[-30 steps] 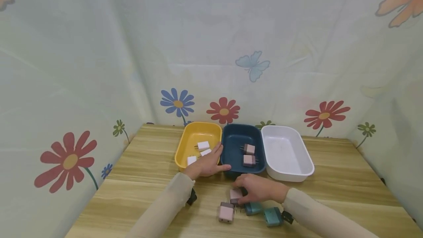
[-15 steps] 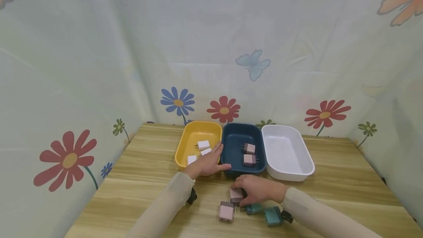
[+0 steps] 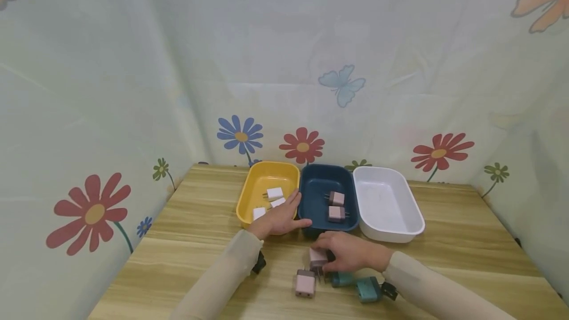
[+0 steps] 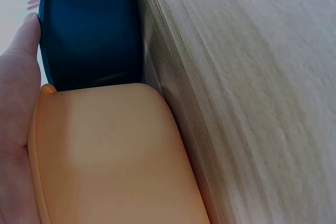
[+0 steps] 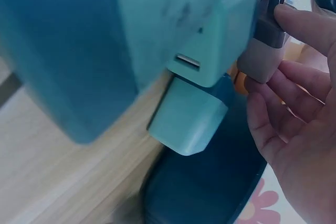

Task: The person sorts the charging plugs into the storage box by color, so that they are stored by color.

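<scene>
My left hand (image 3: 280,219) rests across the adjoining rims of the yellow tray (image 3: 242,201) and the dark blue tray (image 3: 315,186), fingers extended. In the left wrist view, its thumb touches the blue tray's rim. My right hand (image 3: 351,252) pinches a pink plug charger (image 3: 317,257) between thumb and fingers, just in front of the blue tray; the right wrist view shows the thumb by the prongs of this charger (image 5: 262,45). Another pink charger (image 3: 305,284) lies nearer. Teal chargers (image 3: 341,279) sit under and beside the right hand, partly hidden.
Several white chargers (image 3: 274,193) lie in the yellow tray. Inside the blue tray are two pink chargers (image 3: 336,213). A white tray (image 3: 413,211) stands to its right. One teal charger (image 3: 368,289) is close to the right wrist. A flowered cloth (image 3: 266,63) hangs behind the wooden table (image 3: 200,201).
The pink charger at my right hand has shifted slightly upward in the head view, and its prongs show more clearly. My left hand stays on the tray rims.
</scene>
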`<state>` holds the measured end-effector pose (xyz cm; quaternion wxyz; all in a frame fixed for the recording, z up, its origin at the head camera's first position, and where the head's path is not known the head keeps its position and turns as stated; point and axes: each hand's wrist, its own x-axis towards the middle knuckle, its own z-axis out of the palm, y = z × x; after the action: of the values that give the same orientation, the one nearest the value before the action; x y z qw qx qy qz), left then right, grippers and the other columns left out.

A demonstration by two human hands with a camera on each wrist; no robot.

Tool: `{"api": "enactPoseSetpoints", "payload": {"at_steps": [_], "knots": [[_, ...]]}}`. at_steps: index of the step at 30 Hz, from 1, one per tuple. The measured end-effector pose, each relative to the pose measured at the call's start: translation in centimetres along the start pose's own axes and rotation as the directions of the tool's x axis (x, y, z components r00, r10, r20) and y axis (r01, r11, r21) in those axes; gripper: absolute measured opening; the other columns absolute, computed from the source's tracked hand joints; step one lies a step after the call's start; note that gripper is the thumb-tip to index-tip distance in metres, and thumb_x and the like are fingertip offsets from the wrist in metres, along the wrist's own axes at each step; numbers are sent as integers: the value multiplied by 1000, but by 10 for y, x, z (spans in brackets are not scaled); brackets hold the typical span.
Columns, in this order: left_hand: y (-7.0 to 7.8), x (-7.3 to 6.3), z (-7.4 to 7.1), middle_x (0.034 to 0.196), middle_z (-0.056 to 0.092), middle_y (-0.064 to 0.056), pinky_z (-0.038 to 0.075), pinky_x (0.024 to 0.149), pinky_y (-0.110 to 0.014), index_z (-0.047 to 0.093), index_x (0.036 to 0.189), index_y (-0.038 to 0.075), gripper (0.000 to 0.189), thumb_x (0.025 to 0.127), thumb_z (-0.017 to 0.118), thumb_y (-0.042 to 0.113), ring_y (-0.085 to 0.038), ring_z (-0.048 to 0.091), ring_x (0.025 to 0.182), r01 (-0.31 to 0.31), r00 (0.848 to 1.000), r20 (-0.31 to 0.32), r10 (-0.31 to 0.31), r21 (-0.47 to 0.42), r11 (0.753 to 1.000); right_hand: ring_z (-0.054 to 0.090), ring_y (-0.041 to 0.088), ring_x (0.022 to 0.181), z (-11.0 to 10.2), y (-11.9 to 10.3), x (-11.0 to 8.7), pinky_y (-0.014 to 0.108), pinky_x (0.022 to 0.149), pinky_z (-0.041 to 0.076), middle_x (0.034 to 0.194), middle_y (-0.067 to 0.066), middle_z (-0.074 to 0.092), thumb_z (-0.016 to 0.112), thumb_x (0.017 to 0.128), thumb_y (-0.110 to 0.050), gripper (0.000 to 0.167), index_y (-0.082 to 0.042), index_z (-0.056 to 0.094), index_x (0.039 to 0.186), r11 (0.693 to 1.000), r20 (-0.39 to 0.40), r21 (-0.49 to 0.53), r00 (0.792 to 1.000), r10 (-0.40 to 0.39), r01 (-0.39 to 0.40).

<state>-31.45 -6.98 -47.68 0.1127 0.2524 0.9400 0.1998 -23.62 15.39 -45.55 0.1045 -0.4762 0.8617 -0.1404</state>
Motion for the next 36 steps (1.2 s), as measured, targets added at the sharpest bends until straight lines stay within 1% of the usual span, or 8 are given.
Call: {"api": "enactPoseSetpoints", "payload": {"at_steps": [5, 9, 13, 16, 20, 28, 33, 36], "knots": [[1, 0, 0, 159, -3, -1, 27, 110, -39, 8, 153, 9, 97, 86, 50, 66, -20, 22, 140, 1, 1000, -2, -1, 4, 1000, 53, 0, 92, -3, -3, -3, 20, 80, 48, 109, -8, 59, 72, 85, -25, 45, -9, 60, 124, 999, -21, 34, 1000, -15, 16], [1, 0, -1, 159, -3, -2, 28, 109, -39, 8, 153, 9, 97, 86, 51, 65, -20, 23, 140, 0, 1000, -5, 0, -1, 1000, 54, 1, 94, -6, -6, -5, 21, 81, 49, 111, -6, 59, 71, 85, -25, 45, -9, 59, 125, 999, -42, 23, 998, -42, 43], [1, -1, -1, 159, -3, -2, 27, 110, -39, 8, 153, 9, 98, 86, 50, 66, -20, 22, 140, -2, 1000, -1, 2, -8, 1000, 54, 1, 95, -10, -9, -9, 21, 81, 49, 112, -5, 59, 70, 86, -26, 46, -7, 58, 126, 999, -52, 29, 998, -43, 44], [1, -1, 0, 159, -3, -2, 27, 110, -40, 8, 153, 9, 98, 86, 51, 66, -20, 21, 141, -4, 1000, -1, 4, -7, 1000, 54, 2, 96, -12, -10, -13, 22, 81, 49, 114, -5, 59, 69, 87, -26, 47, -5, 57, 127, 998, -57, 48, 998, -34, 37], [0, -1, 1, 159, -3, -2, 26, 110, -40, 9, 153, 8, 98, 86, 51, 66, -21, 21, 141, -8, 1000, -7, 8, -6, 1000, 55, 3, 99, -15, -10, -19, 24, 84, 49, 116, -2, 59, 70, 87, -25, 48, -5, 57, 128, 999, -70, 44, 997, -22, 25], [0, 0, 1, 159, -2, -1, 24, 111, -38, 8, 153, 10, 98, 85, 50, 67, -19, 17, 142, 8, 1000, -3, -8, -7, 1000, 54, 5, 104, -24, -11, -31, 28, 88, 49, 121, -3, 57, 69, 87, -29, 48, -8, 56, 129, 993, -53, 94, 996, 73, -68], [2, -2, 0, 159, -2, -2, 25, 111, -38, 9, 153, 9, 97, 86, 51, 65, -20, 19, 141, 0, 1000, -7, 0, -2, 1000, 54, 4, 102, -30, -11, -37, 28, 87, 49, 118, -6, 57, 69, 87, -30, 46, -11, 58, 127, 996, -93, 53, 992, 81, -76], [3, -3, -1, 159, -2, -2, 25, 111, -38, 9, 153, 8, 97, 86, 51, 65, -19, 19, 141, -3, 1000, -6, 3, 1, 1000, 54, 4, 99, -34, -11, -39, 27, 84, 50, 116, -6, 58, 71, 86, -28, 46, -10, 59, 126, 997, -127, 47, 990, 63, -58]]}}
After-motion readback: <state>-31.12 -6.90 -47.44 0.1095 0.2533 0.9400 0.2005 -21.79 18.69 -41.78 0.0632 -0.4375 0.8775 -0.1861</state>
